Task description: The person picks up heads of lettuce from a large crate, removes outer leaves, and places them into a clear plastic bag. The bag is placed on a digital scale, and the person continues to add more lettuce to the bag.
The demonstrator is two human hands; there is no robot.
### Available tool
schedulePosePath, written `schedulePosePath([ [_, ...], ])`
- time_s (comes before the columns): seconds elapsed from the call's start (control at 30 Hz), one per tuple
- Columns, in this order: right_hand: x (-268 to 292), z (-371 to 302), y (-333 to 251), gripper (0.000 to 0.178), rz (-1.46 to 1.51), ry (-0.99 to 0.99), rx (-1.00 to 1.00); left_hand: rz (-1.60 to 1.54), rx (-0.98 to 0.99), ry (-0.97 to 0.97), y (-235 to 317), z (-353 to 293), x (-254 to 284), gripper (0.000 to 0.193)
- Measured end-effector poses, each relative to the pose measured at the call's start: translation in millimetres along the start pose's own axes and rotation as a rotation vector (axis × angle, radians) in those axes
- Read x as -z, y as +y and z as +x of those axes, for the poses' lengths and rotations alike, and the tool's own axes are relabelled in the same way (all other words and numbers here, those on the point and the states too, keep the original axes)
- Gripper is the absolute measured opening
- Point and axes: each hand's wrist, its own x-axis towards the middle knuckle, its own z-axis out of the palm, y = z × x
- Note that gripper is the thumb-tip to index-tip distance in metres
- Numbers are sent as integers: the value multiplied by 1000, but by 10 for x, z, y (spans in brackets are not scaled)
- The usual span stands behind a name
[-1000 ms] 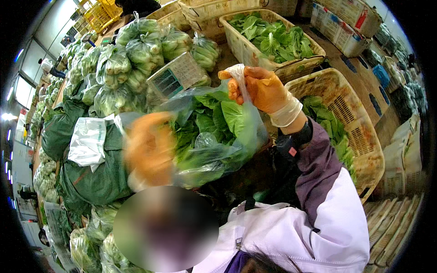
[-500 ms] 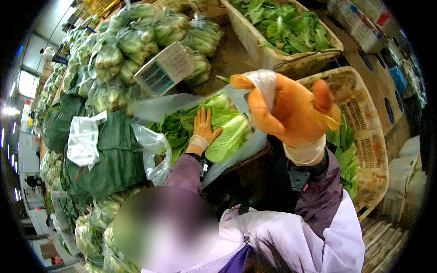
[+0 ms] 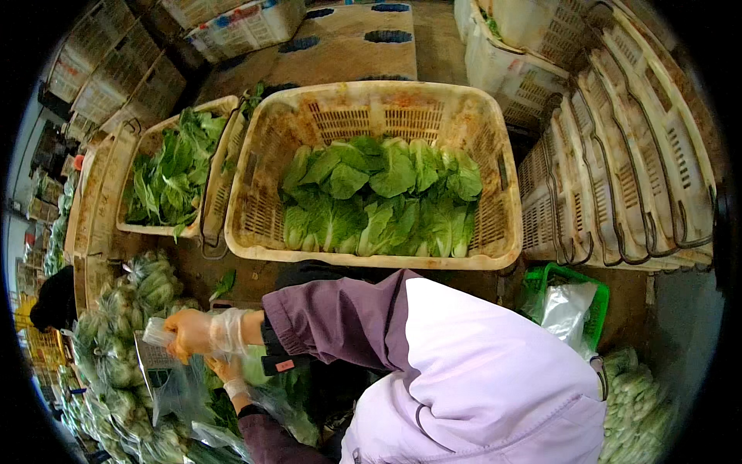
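In an orange glove, my right hand (image 3: 190, 334) is closed around the gathered edge of a clear plastic bag (image 3: 158, 332) at the lower left. The bag hangs down in front of a scale (image 3: 151, 359). Just below that wrist is my gloved left hand (image 3: 224, 370), next to the bag and the leafy greens (image 3: 224, 406) in it. Its fingers are mostly hidden behind the right hand and cuff.
A large yellowed crate (image 3: 371, 259) holds rows of leafy green heads (image 3: 340, 174). Left of it stands a smaller crate of loose leaves (image 3: 174, 170). Bagged greens (image 3: 116, 340) pile at the left. Stacked crates (image 3: 618, 170) and a green basket (image 3: 595, 317) are at right.
My view has swung to the right, bringing the large crate to the middle. The left hand, flat on the greens before, is now partly covered. The right hand still grips the plastic.
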Motion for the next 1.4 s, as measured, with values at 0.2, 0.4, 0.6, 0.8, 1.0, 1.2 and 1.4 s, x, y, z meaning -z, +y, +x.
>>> schedulePosePath([
  [0.2, 725, -1096, -52, 46, -122, 235, 139, -495, 16, 16, 440, 239, 730, 54],
  [0.4, 2403, -1804, -15, 24, -536, 477, -30, -365, 148, -17, 194, -77, 1052, 50],
  [0.6, 4450, -2114, 1015, 53, -995, 559, -981, -767, 616, -3, 942, -199, 2203, 36],
  [0.8, 4665, -1928, 1557, 37, -1139, 576, -1131, -1217, 487, -244, 1694, 294, 2917, 35],
  [1.0, 3857, -1893, 1146, 34, -831, 566, -784, -1649, 149, -549, 3041, 1359, 2477, 35],
  [1.2, 2901, -1632, 727, 31, -457, 433, 66, -1872, 740, -519, 3840, 2206, 1322, 44],
  [1.4, 3791, -1674, 1007, 27, 121, 483, -237, -1670, 676, -270, 2813, 2955, 1286, 49],
])
